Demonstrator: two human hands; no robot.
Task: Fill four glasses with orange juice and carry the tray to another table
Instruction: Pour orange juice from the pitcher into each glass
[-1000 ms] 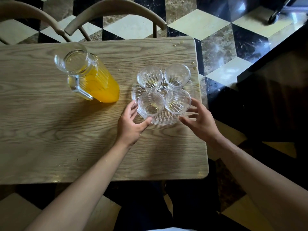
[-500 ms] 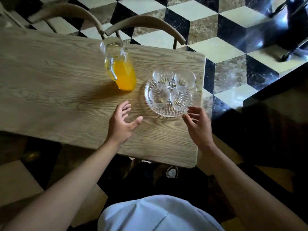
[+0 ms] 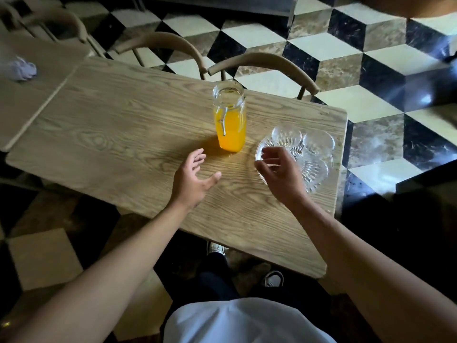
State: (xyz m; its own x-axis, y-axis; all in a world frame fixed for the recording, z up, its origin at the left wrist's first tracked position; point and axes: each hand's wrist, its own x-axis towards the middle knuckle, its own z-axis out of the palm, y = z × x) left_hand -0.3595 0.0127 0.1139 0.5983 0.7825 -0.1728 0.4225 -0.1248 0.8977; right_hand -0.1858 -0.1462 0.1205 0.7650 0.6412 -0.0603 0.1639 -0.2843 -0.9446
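Two bare hands over a wooden table. Left hand empty, fingers spread apart, just short of the jug. Right hand loosely curled, fingers apart, holding nothing, above the near-left rim of the glass tray. No readable writing or label anywhere. Jug upright, long axis vertical, about two-thirds full of orange juice, handle toward the camera, spout toward the far edge. Tray flat near the right end of the table, just right of the jug; empty glasses on it, blurred, count hard to tell. Two chair backs behind the far edge. Crumpled pale wad on a neighbouring table at far left. Checkered floor beyond.
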